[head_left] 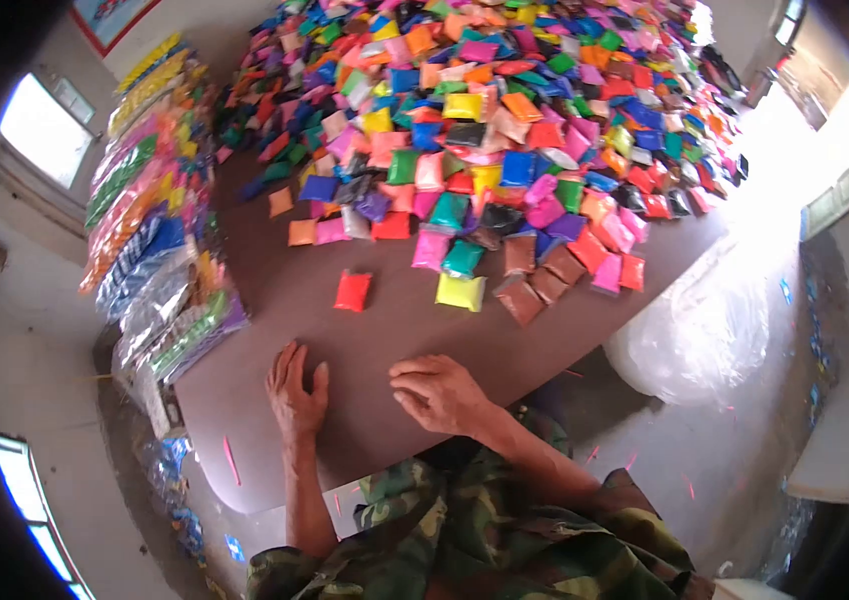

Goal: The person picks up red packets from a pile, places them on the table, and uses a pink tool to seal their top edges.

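Observation:
My left hand (pixel 297 395) rests on the brown tabletop (pixel 355 440), fingers stretched forward and thumb held apart, with nothing in it. To its right, my right hand (pixel 440 393) is loosely bent over the table, a gap showing between thumb and fingers, and no object shows in it. A small red packet (pixel 353 291) lies alone beyond my left hand. Ahead of my right hand sit a yellow packet (pixel 460 292) and several brown packets (pixel 520 300), at the near edge of a large heap of colored packets (pixel 465 107).
Clear bags of colorful items (pixel 150 200) are stacked along the table's left edge. A big transparent plastic bag (pixel 695 335) stands on the floor at the right. Near the table's front left corner lies a thin pink strip (pixel 232 460).

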{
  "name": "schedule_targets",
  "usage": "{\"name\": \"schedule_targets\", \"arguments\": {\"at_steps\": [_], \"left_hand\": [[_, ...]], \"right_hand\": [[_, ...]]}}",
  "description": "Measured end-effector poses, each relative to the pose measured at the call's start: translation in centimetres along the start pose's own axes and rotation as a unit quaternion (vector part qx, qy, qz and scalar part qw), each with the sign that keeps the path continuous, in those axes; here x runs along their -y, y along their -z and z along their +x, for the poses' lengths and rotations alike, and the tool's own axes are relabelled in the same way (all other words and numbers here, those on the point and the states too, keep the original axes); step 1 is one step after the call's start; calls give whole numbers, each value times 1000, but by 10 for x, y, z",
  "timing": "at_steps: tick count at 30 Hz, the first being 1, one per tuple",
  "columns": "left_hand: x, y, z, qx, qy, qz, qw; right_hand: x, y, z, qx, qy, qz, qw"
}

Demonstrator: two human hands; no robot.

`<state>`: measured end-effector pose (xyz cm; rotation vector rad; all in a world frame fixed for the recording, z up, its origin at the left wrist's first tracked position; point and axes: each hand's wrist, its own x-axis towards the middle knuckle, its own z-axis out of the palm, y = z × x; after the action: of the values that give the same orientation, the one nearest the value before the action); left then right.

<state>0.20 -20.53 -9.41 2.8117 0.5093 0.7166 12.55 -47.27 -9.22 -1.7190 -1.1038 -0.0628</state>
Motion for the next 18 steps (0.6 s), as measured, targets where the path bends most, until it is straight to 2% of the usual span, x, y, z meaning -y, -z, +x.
{"name": "schedule_targets", "arguments": {"at_steps": [6, 9, 11, 12, 14, 16, 18], "left_hand": [[-39, -12, 45, -39, 53, -69, 995], [-54, -33, 77, -55, 57, -92, 993], [-57, -50, 87, -43, 55, -87, 994], [-53, -57, 92, -27, 55, -79, 995], [-55, -66, 98, 0, 66, -120, 991], [-64, -58, 96, 22, 94, -209, 973], [-74, -52, 90, 74, 140, -277, 948]], "right_hand": [[-1, 3, 0, 16, -15, 15, 1000], [2, 8, -1, -26, -35, 58, 997], [10, 28, -1, -78, -37, 18, 996], [11, 42, 0, -104, -40, -6, 994], [-7, 87, -8, -176, -29, -169, 969], [-37, 151, -15, -268, -48, -327, 905], [-63, 208, -20, -306, -145, -385, 859]]}}
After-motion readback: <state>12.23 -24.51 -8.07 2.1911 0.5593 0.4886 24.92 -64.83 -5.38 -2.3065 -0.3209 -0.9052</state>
